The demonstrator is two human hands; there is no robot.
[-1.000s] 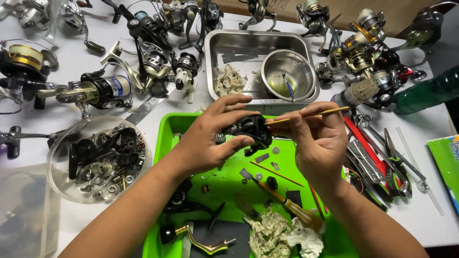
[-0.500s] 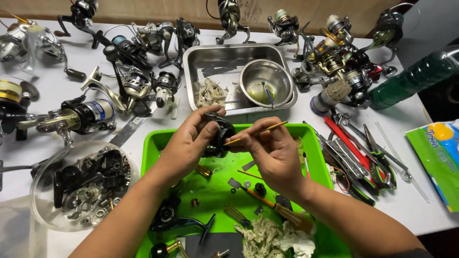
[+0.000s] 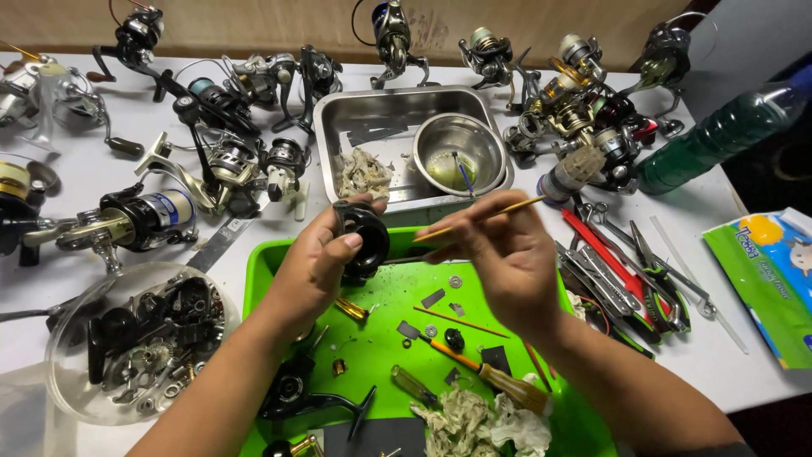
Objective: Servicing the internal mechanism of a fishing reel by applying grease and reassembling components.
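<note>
The left hand was clamped round a black reel body, fingers curled over its top, and held it clear above the green tray. The right hand pinched a thin wooden stick between closed fingertips, its tip aimed toward nine o'clock at the reel.

A second earlier both hands had met low over the tray, the stick working right against the part; half a second earlier they were still close. Now they stood apart, the reel lifted and turned toward the face, the stick drawn back to three o'clock of it. By my judgement the probing had paused for a look at the part.

Beneath lay small washers, a yellow-handled screwdriver and a crumpled rag. At twelve o'clock on the table sat a steel pan with a bowl.
</note>
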